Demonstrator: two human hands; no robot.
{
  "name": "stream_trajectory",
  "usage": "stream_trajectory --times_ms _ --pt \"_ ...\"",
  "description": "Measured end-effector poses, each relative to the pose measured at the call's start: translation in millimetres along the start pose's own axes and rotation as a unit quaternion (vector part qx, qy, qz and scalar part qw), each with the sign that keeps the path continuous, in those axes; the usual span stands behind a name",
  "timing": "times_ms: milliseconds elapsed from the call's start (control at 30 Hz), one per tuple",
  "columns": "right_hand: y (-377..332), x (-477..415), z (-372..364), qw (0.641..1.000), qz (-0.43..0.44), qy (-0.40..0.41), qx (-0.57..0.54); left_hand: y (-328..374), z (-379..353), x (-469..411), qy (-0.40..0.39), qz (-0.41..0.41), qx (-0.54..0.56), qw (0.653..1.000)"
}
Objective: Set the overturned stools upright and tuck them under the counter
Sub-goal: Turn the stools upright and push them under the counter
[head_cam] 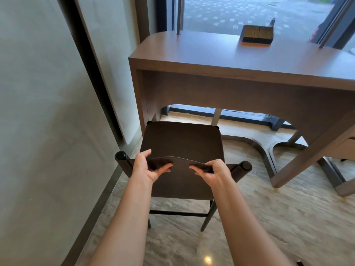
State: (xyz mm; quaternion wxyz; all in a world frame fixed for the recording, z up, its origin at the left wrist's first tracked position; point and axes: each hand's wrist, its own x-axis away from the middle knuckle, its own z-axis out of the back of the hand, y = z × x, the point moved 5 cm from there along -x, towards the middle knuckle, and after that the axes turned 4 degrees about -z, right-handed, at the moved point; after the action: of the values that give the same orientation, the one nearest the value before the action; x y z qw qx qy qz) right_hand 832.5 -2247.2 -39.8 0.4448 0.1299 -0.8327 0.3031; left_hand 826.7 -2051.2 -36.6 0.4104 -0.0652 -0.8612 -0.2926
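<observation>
Both hands — left hand (148,167), right hand (213,172) — grip upright stool (180,143) backrest; seat front edge just short of counter (211,54) opening, floor (269,217) open to the right.

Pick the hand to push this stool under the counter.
Left hand, marginally: it and the right hand both grip the stool's backrest, but left could steer the seat off the counter's panel.

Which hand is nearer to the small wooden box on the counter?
Right. The right hand grips the stool's backrest, on the near side of the wooden box and to its left; the left hand grips the same backrest farther left.
</observation>
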Motion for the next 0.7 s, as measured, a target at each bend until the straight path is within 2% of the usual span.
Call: stream_trajectory --times_ms 167,333,533,700 --pt "-11 4 -24 1.0 -0.003 -0.005 0.005 18 -14 -9 -0.003 -0.01 0.004 1.0" --pt "-27 2 -46 1.0 -0.003 0.003 0.024 35 -37 -12 0.003 -0.007 -0.044 0.999" --pt "-49 -14 -77 0.998 -0.003 0.004 0.067 58 -72 -25 -0.017 0.028 -0.062 0.998" --pt "-72 -23 -107 0.998 0.004 0.0 0.061 80 -103 -38 -0.044 0.047 -0.049 0.997"
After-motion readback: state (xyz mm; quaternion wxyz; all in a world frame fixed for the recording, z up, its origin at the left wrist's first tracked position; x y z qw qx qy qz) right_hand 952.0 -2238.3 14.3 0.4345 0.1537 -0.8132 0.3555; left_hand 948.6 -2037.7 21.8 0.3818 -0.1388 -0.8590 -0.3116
